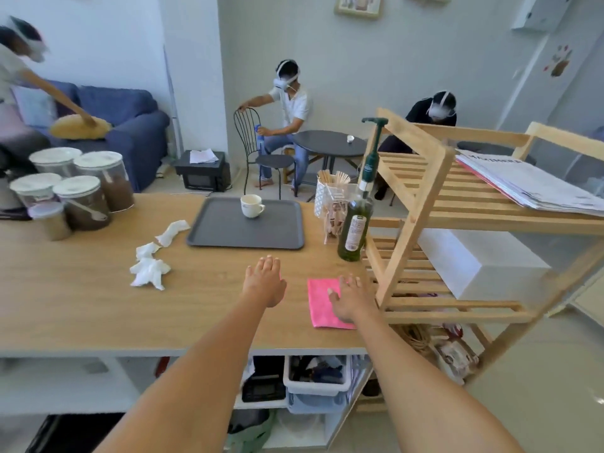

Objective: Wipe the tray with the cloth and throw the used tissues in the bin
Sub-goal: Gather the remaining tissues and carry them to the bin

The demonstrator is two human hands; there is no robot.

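A dark grey tray (228, 237) lies on the wooden table, with a white cup (251, 206) standing near its far edge. Several crumpled white tissues (148, 269) lie to the tray's left, one of them (171, 232) close to the tray's corner. A pink cloth (318, 300) lies flat near the table's right end. My right hand (351, 299) rests on the cloth, fingers spread, not gripping it. My left hand (264, 281) hovers flat and open above the bare table, just in front of the tray. No bin is clearly identifiable.
Lidded jars (81, 191) stand at the table's back left. A green pump bottle (356, 220) and a holder of wooden sticks (331, 197) stand right of the tray. A wooden rack (434, 204) with papers adjoins the table's right end. Other people sit and move behind.
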